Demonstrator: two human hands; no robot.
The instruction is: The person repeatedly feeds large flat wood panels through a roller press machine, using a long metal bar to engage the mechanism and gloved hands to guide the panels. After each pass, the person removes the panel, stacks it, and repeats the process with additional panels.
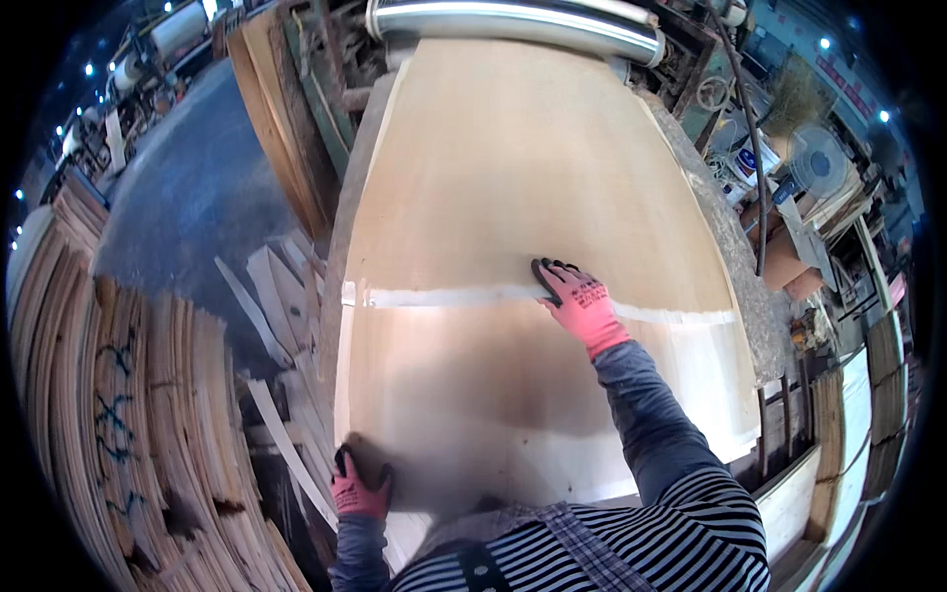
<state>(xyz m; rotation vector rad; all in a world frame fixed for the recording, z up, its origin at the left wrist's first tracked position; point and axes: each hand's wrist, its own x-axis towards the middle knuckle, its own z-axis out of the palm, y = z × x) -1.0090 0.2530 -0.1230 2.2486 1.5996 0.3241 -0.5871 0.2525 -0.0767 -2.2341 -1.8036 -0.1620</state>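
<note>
Workshop floor (187, 207), grey and dusty, lies to the left of a long work table, seen from the head camera looking down. Two pale wood veneer sheets cover the table: the far sheet (513, 168) runs up to a shiny metal roller (513, 25) at the top, and the near sheet (473, 395) reaches toward the person's striped shirt. A light strip, the seam (444, 295), crosses the table where the two sheets meet. Both sheets look smooth, tan and unmarked, with the near one shaded by the person's body. The right hand (577, 301), in a pink glove with dark fingertips, lies flat on the seam with its fingers spread and holding nothing. The left hand (357, 485), gloved the same way, curls its fingers over the near sheet's lower left corner, gripping that edge. Left of the table, loose wood strips (281, 296) lie scattered, and a stack of veneer (128, 414) stands on edge beyond them. The table's right edge borders cluttered machinery and one fan (817, 163), leaving little open room there.
</note>
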